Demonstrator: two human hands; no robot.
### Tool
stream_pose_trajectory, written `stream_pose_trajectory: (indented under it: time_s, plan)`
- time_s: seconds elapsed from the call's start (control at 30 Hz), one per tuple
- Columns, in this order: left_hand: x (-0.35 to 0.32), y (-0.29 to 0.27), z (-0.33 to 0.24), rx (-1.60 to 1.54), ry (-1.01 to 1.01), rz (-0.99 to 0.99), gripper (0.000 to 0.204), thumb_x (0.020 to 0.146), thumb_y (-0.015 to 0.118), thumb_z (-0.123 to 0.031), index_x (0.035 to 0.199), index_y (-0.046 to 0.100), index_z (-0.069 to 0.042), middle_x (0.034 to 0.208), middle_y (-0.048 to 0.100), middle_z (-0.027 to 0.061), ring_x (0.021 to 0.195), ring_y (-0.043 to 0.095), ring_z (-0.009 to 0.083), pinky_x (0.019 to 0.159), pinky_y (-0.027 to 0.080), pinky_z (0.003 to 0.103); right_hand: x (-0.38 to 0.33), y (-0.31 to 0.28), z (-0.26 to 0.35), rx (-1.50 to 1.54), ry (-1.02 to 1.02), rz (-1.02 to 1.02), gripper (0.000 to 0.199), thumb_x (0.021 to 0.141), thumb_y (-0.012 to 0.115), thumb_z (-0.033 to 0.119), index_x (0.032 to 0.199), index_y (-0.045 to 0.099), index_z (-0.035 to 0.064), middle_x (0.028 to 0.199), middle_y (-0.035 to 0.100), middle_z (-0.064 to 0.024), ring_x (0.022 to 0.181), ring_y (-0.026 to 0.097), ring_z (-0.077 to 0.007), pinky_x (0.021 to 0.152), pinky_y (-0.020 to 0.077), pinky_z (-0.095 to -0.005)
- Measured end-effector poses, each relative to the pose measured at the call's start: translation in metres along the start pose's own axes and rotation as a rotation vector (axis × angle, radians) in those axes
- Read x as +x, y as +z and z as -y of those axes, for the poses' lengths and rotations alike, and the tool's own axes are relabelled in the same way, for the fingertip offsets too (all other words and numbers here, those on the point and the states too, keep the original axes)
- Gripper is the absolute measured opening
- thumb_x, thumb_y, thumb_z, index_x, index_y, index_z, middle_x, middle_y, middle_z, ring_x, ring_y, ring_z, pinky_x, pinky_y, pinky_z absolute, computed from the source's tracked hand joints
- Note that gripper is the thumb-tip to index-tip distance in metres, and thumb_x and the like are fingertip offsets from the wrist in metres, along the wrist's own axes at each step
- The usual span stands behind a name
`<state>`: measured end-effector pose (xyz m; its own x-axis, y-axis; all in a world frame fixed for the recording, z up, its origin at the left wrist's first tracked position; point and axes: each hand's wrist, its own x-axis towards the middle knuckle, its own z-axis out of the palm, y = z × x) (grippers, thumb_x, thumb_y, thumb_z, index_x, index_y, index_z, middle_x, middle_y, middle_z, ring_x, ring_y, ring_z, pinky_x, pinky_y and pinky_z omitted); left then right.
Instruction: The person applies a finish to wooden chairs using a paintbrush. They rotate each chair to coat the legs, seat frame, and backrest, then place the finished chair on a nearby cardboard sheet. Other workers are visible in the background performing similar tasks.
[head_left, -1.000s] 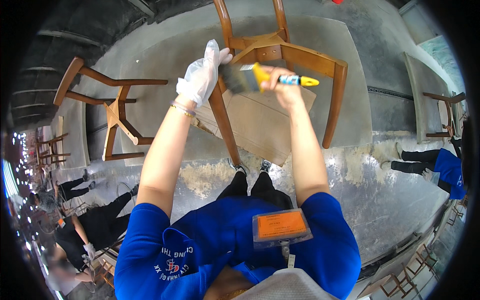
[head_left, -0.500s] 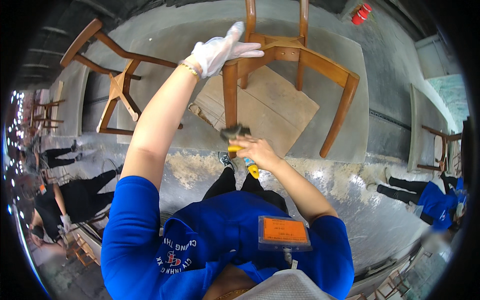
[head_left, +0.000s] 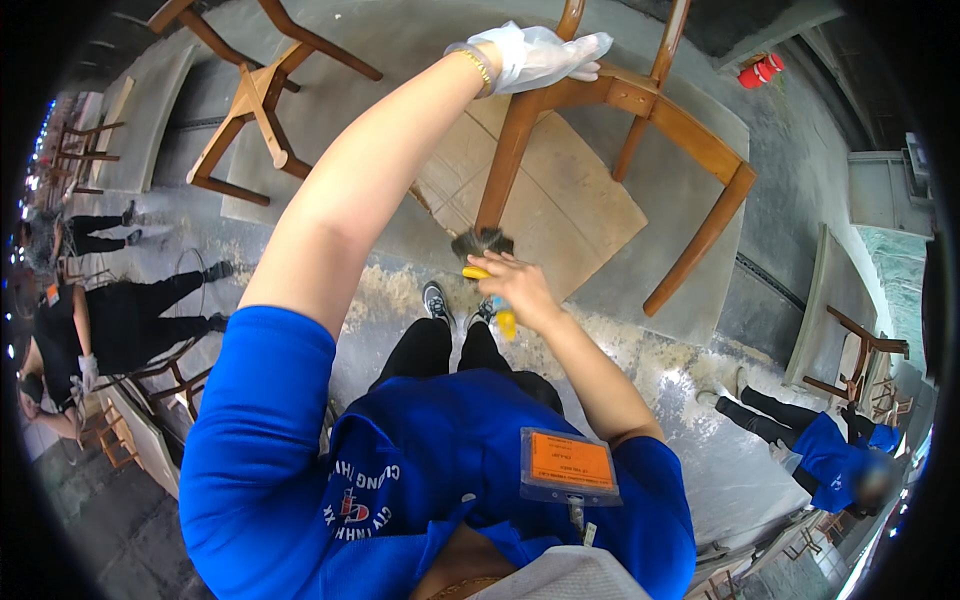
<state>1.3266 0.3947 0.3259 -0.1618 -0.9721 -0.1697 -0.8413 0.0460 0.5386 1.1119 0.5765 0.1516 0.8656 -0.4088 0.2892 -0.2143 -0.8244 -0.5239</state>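
A brown wooden chair frame (head_left: 705, 143) stands upturned in front of me, its legs pointing in several directions. My left hand (head_left: 550, 60), in a thin white glove, lies on the frame's upper corner with its fingers stretched out. My bare right hand (head_left: 515, 288) grips a brush by its yellow handle; the dark bristles (head_left: 482, 243) meet the lower end of the nearest leg (head_left: 508, 160). Beneath the chair lies a flat sheet of brown cardboard (head_left: 590, 222), partly covered by the legs and my left forearm.
Left of my arm stands another wooden chair frame (head_left: 258, 92). A red object (head_left: 761, 71) sits at the far right. People work at both sides: one in black (head_left: 120, 325) at left, one in blue (head_left: 835, 445) at right, near more chair frames.
My view has shifted, and the chair appears more tilted. My left hand's fingers have drawn closer together on the frame. The brush stays at the leg's lower end in my right hand.
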Motion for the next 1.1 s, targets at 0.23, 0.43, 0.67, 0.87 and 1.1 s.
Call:
stream_pose_trajectory:
  time_s: [0.23, 0.43, 0.67, 0.87, 1.1]
  plan:
    - [-0.012, -0.015, -0.006, 0.013, 0.068, 0.036, 0.079, 0.103, 0.028, -0.073, 0.144, 0.066, -0.017, 0.146, 0.065, 0.0066, 0.143, 0.052, 0.0380, 0.128, 0.024, 0.048, 0.065, -0.074, -0.050, -0.163, 0.034, -0.549, 0.006, 0.080, 0.070, 0.006, 0.079, 0.066, 0.0111, 0.142, 0.068, -0.0044, 0.132, 0.065, -0.0306, 0.108, 0.0546, -0.0356]
    - [-0.038, -0.021, -0.008, 0.002, 0.088, 0.009, 0.085, 0.103, 0.015, -0.075, 0.139, 0.070, -0.023, 0.148, 0.063, 0.0079, 0.145, 0.047, 0.0427, 0.129, 0.020, 0.050, -0.041, 0.058, 0.020, -0.116, 0.136, 0.130, 0.021, 0.094, 0.067, 0.025, 0.110, 0.081, 0.0234, 0.150, 0.062, -0.0007, 0.141, 0.057, -0.0288, 0.118, 0.0474, -0.0388]
    - [-0.045, -0.018, -0.001, -0.078, 0.081, 0.020, 0.090, 0.100, 0.016, -0.081, 0.133, 0.075, -0.021, 0.143, 0.066, 0.0097, 0.138, 0.055, 0.0413, 0.125, 0.032, 0.043, 0.041, -0.043, -0.013, -0.016, 0.148, -0.122, 0.007, 0.078, 0.070, 0.012, 0.077, 0.064, 0.0136, 0.140, 0.070, -0.0031, 0.126, 0.068, -0.0317, 0.106, 0.0561, -0.0409]
    - [-0.043, -0.018, 0.003, -0.289, 0.139, 0.056, 0.091, 0.100, 0.019, -0.082, 0.131, 0.075, -0.018, 0.138, 0.071, 0.0029, 0.132, 0.062, 0.0309, 0.122, 0.037, 0.038, 0.063, -0.051, 0.025, -0.626, 0.189, -0.271, 0.029, 0.079, 0.074, 0.014, 0.107, 0.077, 0.0173, 0.141, 0.068, -0.0087, 0.129, 0.064, -0.0325, 0.107, 0.0564, -0.0401]
    - [-0.048, -0.025, -0.005, -0.130, 0.137, 0.055, 0.089, 0.100, 0.020, -0.081, 0.131, 0.076, -0.019, 0.135, 0.072, 0.0028, 0.133, 0.061, 0.0319, 0.122, 0.037, 0.040, 0.067, -0.081, 0.027, -0.135, 0.173, -0.168, 0.005, 0.081, 0.068, 0.013, 0.078, 0.068, 0.0169, 0.136, 0.072, 0.0000, 0.121, 0.071, -0.0242, 0.091, 0.0619, -0.0354]
